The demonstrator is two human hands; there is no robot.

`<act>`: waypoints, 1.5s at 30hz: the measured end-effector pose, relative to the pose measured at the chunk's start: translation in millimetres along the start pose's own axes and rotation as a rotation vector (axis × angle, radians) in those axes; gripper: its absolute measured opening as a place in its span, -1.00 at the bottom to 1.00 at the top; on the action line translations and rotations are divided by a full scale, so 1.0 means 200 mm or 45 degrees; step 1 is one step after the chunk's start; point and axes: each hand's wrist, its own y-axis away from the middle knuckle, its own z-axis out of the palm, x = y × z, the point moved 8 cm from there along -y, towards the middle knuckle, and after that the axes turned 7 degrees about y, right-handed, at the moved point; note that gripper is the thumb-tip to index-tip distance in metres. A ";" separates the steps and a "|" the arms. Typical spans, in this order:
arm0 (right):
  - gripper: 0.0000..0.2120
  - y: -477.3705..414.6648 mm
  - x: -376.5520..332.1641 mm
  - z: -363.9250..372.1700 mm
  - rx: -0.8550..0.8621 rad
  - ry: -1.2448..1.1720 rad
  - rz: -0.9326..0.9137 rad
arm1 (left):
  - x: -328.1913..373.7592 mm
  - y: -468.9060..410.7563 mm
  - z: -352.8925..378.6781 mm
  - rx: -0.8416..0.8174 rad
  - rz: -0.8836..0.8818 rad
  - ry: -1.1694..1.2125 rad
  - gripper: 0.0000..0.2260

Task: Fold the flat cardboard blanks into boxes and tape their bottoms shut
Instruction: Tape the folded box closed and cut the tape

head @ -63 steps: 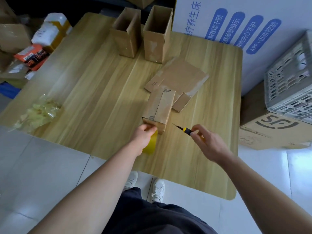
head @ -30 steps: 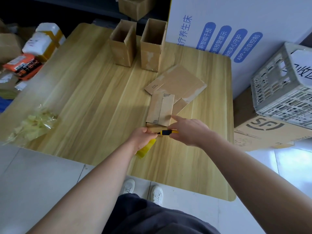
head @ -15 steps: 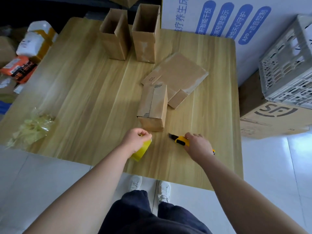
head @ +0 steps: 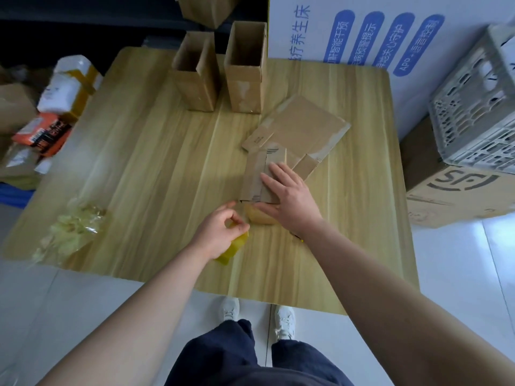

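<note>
A single wide-angle camera sits on the person's head, looking forward and steeply down over the wooden table [head: 156, 174]. It is close enough that both forearms run in from the bottom corners, and the shoes [head: 284, 320] show on the floor below the table's near edge. The far edge, with two upright boxes [head: 245, 76], lies near the top (straight lines bow toward the borders). There is no second view to share with.
</note>
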 end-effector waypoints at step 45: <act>-0.50 0.07 0.35 -0.60 0.095 -0.448 0.735 | 0.33 -0.21 -0.19 0.398 -0.479 1.425 -0.79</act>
